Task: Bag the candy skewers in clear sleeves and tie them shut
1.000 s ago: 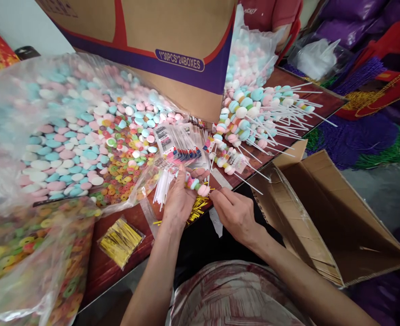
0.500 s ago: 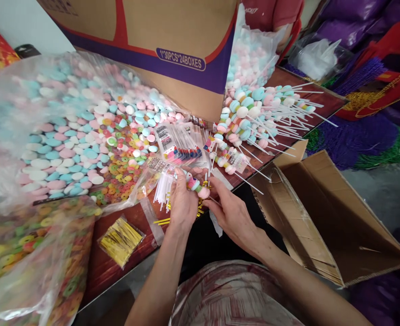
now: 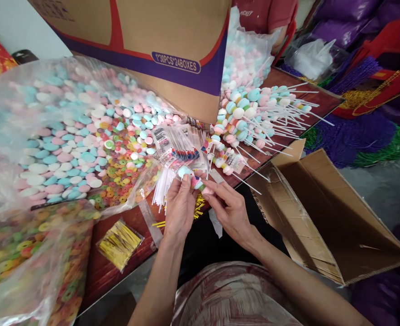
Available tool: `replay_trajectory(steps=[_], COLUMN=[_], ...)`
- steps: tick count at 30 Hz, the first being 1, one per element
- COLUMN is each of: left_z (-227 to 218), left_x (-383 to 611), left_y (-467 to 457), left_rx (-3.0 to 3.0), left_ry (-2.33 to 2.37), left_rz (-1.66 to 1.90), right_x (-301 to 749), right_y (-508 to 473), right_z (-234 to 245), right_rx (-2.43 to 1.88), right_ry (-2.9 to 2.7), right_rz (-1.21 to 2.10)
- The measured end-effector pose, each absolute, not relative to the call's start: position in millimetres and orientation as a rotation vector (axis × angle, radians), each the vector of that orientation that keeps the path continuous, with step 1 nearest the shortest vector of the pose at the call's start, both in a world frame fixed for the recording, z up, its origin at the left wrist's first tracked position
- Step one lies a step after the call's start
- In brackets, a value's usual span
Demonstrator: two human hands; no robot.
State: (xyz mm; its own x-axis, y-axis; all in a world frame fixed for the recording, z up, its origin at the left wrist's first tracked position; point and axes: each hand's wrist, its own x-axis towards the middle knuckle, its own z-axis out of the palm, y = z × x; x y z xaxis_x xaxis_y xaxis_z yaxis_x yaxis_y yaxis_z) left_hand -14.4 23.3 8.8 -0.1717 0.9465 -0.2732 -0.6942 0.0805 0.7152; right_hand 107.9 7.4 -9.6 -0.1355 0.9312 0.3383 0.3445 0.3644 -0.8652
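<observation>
A candy skewer [image 3: 197, 183] of pink, blue and green pieces lies between my two hands, above the table edge. My left hand [image 3: 181, 203] is closed around its upper part, with a pale blue piece showing past the thumb. At the lower end, the fingers of my right hand [image 3: 225, 206] pinch the pink piece; the stick there is hidden. White sticks [image 3: 164, 188] and gold twist ties [image 3: 199, 206] lie just beyond and under my left hand. Printed clear bags [image 3: 179, 142] are stacked behind them. A skewer with a label [image 3: 227, 163] lies to the right.
A large carton [image 3: 135, 59] stands at the back. Loose marshmallows [image 3: 64, 158] and gummy rings [image 3: 125, 170] spread left, with a bag of rings [image 3: 33, 258] in front. Finished-looking skewers [image 3: 250, 113] are piled right. An open cardboard box [image 3: 335, 217] sits below. Another person's sleeve [image 3: 281, 13] shows behind.
My right hand's fingers have moved up from the stick below the skewer onto its bottom pink piece. More of the pale blue end shows past my left thumb. The view has shifted slightly.
</observation>
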Motion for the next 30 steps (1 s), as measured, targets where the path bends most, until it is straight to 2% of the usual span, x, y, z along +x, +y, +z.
replay_trajectory(steps=[5,8,14,17,30], left_z=[8,4,3,5,12], left_x=[-4,-2,-6,-9,-4], left_y=[21,20,22,28,27], left_rx=[0.386,0.384,0.320,0.272,0.393], left_ry=[0.907,0.935,0.864,0.826,0.863], left_rz=[1.502,1.477,1.405,1.427,1.396], right_x=[103,103,112,117,112], right_y=[5,6,13,13,5], right_z=[-15,-15,-11,-9,-15], right_rx=[-1.202,-1.253,-1.025,-1.009,-1.141], right_ry=[-1.819,-1.905,-1.679,-1.651,-1.978], right_rz=[0.583,0.578,1.019,1.112,0.659])
